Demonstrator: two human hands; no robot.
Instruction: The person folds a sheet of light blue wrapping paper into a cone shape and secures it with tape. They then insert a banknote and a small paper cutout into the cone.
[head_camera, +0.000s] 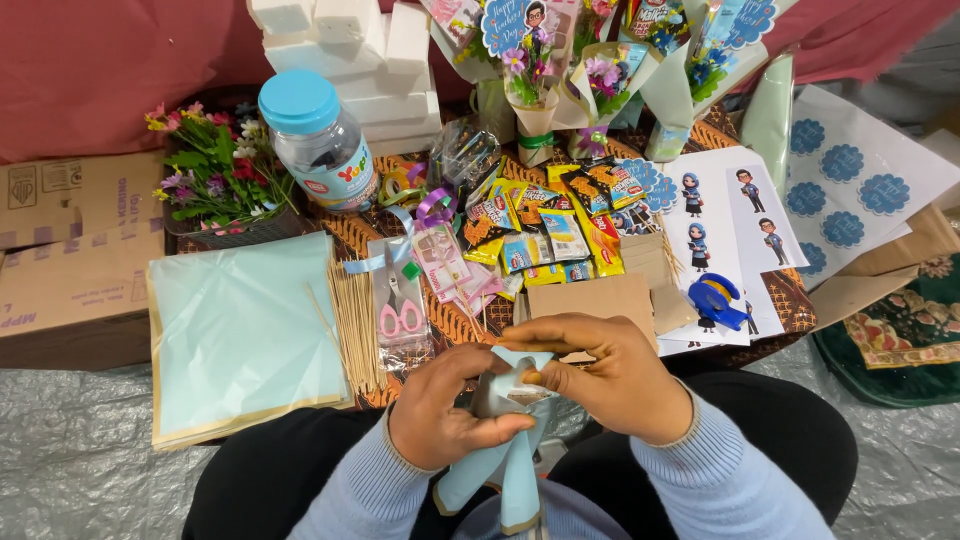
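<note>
My left hand (438, 412) and my right hand (610, 375) meet over my lap, both closed on a small paper cone wrap (505, 400) of pale blue paper with a clear film layer. The wrap's tail (510, 475) hangs down between my knees. My right thumb and fingers pinch the wrap's upper edge; my left fingers curl around its lower side. What is inside the wrap is hidden.
A stack of pale blue sheets (238, 330) lies left, with wooden skewers (355, 320), pink-handled scissors (400, 315), snack packets (545, 235), brown card (600, 295), a blue tape dispenser (718, 298), sticker sheets (750, 215), a blue-lidded jar (318, 140), a basket of artificial flowers (215, 175), finished bouquets (560, 70).
</note>
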